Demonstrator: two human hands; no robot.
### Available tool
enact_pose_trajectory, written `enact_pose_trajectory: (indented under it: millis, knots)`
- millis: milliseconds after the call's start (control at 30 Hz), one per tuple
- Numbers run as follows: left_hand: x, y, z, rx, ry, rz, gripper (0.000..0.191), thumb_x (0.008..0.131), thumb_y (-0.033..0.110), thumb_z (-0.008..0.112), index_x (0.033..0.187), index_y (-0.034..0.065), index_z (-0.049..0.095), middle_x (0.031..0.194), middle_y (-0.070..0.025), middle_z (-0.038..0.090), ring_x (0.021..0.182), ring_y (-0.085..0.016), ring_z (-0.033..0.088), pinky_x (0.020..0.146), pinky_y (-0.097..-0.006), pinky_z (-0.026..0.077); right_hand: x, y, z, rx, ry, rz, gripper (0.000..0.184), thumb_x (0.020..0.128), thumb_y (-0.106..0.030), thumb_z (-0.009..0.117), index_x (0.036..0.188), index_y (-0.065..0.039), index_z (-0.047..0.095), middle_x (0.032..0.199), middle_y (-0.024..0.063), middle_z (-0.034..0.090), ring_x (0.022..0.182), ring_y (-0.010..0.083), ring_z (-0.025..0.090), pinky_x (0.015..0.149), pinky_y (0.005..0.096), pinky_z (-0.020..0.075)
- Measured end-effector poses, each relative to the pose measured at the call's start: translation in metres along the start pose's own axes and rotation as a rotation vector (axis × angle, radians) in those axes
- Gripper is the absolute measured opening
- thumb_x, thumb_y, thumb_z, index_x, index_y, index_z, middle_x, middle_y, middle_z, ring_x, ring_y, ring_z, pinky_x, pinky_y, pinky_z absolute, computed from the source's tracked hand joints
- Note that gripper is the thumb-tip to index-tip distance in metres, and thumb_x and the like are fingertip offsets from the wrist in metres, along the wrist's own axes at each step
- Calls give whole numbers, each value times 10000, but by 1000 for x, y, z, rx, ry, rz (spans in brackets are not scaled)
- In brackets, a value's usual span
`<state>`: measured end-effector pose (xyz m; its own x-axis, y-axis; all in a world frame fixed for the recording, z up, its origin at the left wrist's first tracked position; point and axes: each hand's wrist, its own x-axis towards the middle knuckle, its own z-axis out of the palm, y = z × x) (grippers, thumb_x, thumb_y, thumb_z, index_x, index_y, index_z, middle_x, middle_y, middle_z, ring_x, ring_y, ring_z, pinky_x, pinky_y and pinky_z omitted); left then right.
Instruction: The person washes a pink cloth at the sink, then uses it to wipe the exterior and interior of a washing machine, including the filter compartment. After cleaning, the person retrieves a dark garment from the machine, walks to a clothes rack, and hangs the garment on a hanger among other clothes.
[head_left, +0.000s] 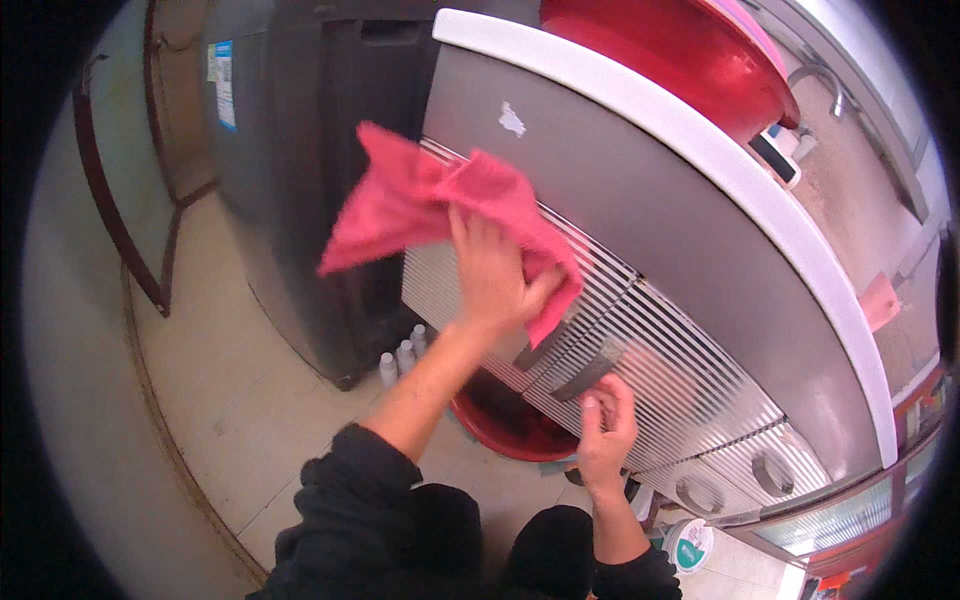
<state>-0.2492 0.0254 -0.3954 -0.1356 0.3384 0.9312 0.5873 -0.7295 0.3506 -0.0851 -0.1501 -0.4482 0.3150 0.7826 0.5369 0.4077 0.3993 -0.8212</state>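
Observation:
My left hand (487, 274) is spread on a pink cloth (412, 202), its thumb tucked into a fold. The cloth lies over the upper part of a striped, shiny cabinet door, and its far corner hangs loose towards a dark appliance. Just below a curved metal door handle (589, 371) is my right hand (607, 442), fingers curled and thumb close to them. Whether those fingers grip the handle is unclear. The striped cabinet door (675, 382) next to it mirrors the hand faintly. Another handle is partly hidden beside the cloth.
Above the cabinet, a white counter edge (675, 135) curves past a red basin (675, 60) and a faucet (825, 79). The dark appliance (300, 187) stands left. On the floor are small white-capped bottles (406, 356), a red tub (517, 435) under the cabinet, and a white bucket (690, 546).

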Motion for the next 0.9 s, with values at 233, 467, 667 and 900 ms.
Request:
enact_pose_trajectory:
  millis: [233, 467, 667, 900]
  knots:
    - [-8, -63, 5, -66, 181, -610, 640, 980, 351, 468, 1452, -53, 316, 1530, -268, 275, 1441, -434, 185, 1193, -505, 111, 0, 1, 3, -47, -50, -24, 352, 889, -77, 637, 1215, 36, 568, 1020, 148, 670, 957, 225, 658, 876, 338, 510]
    - [-120, -2, -43, -588, 117, -858, 255, 968, 173, 425, 1049, -27, 560, 936, -100, 606, 873, -244, 560, 810, -367, 457, -32, -43, -3, -191, -124, 24, 161, 907, -147, 645, 918, 11, 616, 849, 59, 655, 753, 116, 576, 724, 263, 470]
    - [-112, 51, -118, -1200, 146, -1015, 444, 1010, 337, 459, 1331, 30, 457, 1242, -53, 548, 1131, -169, 532, 985, -314, 428, -90, -63, -59, -100, -331, 63, 193, 907, -177, 567, 949, -19, 668, 844, 118, 668, 772, 217, 644, 713, 345, 507]
    - [-174, 181, -135, -1196, -944, -102, 503, 930, 172, 511, 1403, 18, 431, 1395, -179, 493, 1318, -329, 449, 1124, -439, 319, -174, -55, -91, -13, 89, 142, 208, 907, -169, 552, 997, -7, 645, 908, 122, 667, 765, 238, 654, 715, 358, 525]
